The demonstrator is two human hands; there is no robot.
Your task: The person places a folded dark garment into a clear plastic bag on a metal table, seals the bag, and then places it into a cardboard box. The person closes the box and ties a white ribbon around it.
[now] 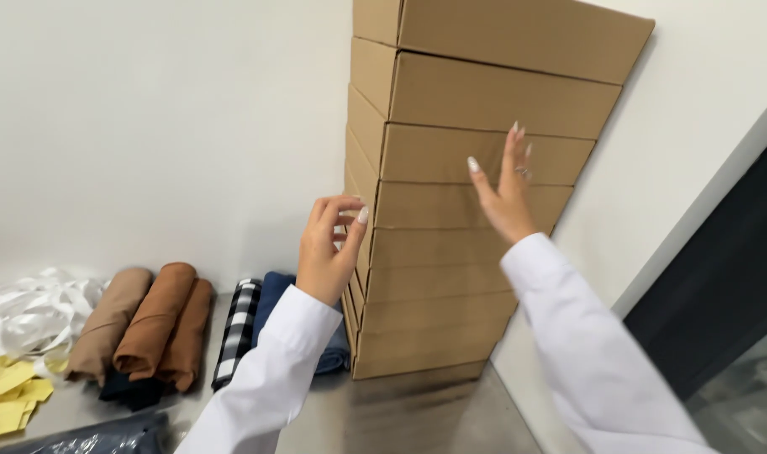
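Note:
A tall stack of flat brown cardboard boxes [450, 101] stands in the corner against the white wall. My left hand [329, 248] is raised at the stack's left edge, fingers curled and apart, close to or touching the corner of a middle box. My right hand [505, 189] is lifted with fingers spread, its palm over the front face of a box [434, 155] partway up the stack. Neither hand grips anything. Both arms wear white sleeves.
On the grey metal table [400, 412] lie rolled fabrics: tan and brown rolls [152, 324], a black-and-white checked roll [236, 332] and a blue one [276, 290]. White ribbon [30, 311] and yellow pieces [9, 395] lie at the left. A dark panel [728, 277] is at the right.

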